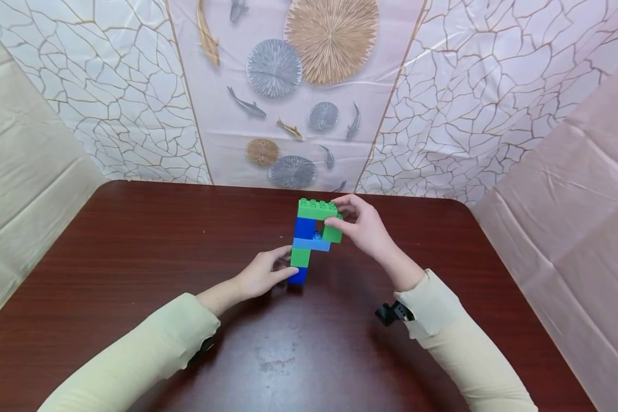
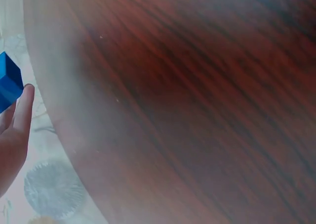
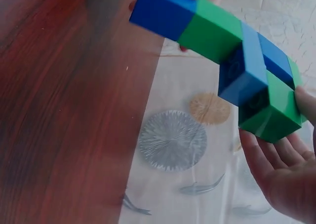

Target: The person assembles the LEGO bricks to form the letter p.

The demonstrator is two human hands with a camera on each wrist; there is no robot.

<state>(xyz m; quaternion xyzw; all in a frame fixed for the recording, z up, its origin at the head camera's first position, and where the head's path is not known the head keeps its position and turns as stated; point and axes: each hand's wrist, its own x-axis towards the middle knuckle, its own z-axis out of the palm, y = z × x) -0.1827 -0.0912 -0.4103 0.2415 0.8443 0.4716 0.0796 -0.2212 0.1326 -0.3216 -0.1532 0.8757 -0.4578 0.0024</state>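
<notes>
Both hands hold a P-shaped stack of toy building bricks over the middle of the table. My left hand grips its lower end, by the dark blue brick and the green one above it. At the upper right, my right hand pinches a green brick that hangs under the long studded green top brick. Between them sit a light blue brick and another dark blue brick. The left wrist view catches only a blue corner and some fingers. Whether the bottom touches the table I cannot tell.
The dark brown wooden table has rounded far corners. Behind it hangs a patterned sheet, and plain pale cloth closes off the sides. A black strap device sits at the right wrist.
</notes>
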